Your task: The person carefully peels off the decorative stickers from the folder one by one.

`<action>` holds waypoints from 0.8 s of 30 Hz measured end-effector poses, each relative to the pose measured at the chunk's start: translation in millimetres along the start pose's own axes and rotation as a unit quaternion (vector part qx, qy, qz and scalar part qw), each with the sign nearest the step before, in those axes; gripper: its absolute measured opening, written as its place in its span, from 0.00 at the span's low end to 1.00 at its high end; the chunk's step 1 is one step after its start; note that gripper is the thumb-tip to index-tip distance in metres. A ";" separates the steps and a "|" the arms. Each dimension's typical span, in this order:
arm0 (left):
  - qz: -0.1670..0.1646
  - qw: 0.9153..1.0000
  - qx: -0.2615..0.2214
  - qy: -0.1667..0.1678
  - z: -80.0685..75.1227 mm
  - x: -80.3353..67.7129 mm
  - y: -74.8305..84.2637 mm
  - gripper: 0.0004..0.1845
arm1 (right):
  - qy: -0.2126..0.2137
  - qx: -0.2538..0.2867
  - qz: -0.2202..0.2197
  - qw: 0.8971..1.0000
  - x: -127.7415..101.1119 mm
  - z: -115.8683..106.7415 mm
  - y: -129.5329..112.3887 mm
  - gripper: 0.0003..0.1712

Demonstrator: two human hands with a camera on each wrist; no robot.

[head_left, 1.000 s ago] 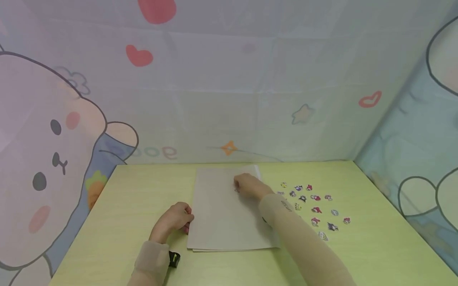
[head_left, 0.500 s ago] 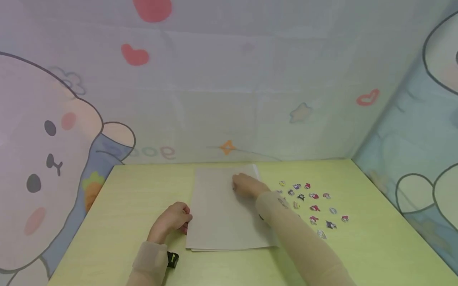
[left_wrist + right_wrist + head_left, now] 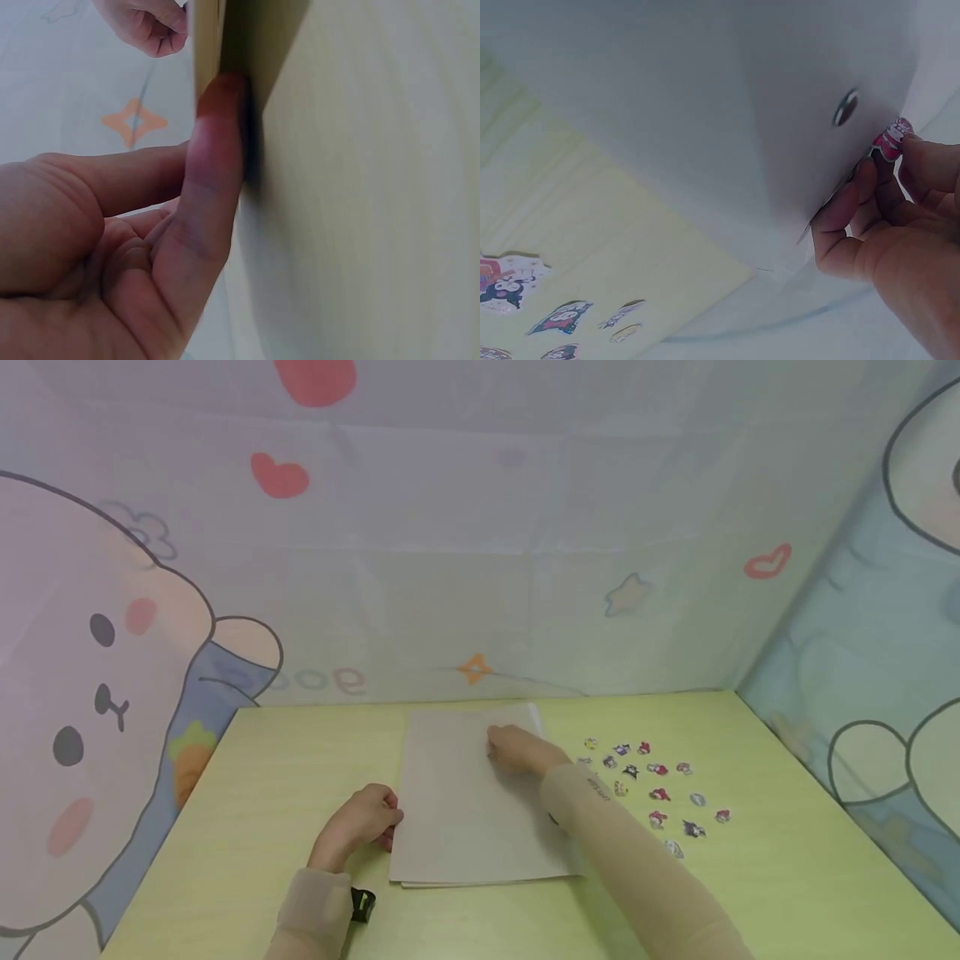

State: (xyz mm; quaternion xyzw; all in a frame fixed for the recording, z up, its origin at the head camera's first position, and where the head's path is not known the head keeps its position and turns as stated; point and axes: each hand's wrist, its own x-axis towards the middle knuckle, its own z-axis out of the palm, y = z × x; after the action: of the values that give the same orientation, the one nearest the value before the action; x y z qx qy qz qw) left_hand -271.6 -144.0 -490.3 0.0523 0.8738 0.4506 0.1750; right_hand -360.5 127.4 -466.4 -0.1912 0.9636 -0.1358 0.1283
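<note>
Large pale sheets of paper (image 3: 465,827) lie stacked in the middle of the table in the head view. At their left edge my left hand (image 3: 363,818) pinches the paper; in the left wrist view a fingertip (image 3: 214,157) goes under the edge, with the thumb above. My right hand (image 3: 521,749) is over the upper right part of the top sheet. Between its thumb and finger it pinches a small pink-and-white cartoon sticker (image 3: 892,140), seen in the right wrist view. Its other fingers are bent against the paper. A small dark oval piece (image 3: 846,107) is on the sheet nearby.
Several loose cartoon stickers (image 3: 659,795) are spread on the yellow table (image 3: 285,760) to the right of the paper, some hidden behind my right sleeve (image 3: 630,860). A printed cloth backdrop (image 3: 450,568) rises behind the table's far edge.
The head view has shifted slightly. My right hand stays at nearly the same spot on the paper, and a bit of sticker once visible below it is now hidden. My left hand keeps its place.
</note>
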 end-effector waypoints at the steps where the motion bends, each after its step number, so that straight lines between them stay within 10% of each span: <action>1: 0.000 1.000 0.000 0.000 -0.2 -0.1 0.0 0.03 | 0.000 0.000 -0.001 1.000 -0.2 -0.6 -0.4 0.04; 24: -0.008 1.000 0.003 0.000 0.2 -0.5 1.2 0.03 | 0.050 0.040 -0.070 0.995 -32.9 -41.9 26.8 0.03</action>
State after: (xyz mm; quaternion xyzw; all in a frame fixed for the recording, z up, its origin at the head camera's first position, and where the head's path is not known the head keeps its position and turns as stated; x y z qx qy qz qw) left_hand -271.1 -143.2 -489.4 0.0459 0.8755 0.4467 0.1785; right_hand -352.5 173.5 -429.3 -0.2462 0.9468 -0.1923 0.0775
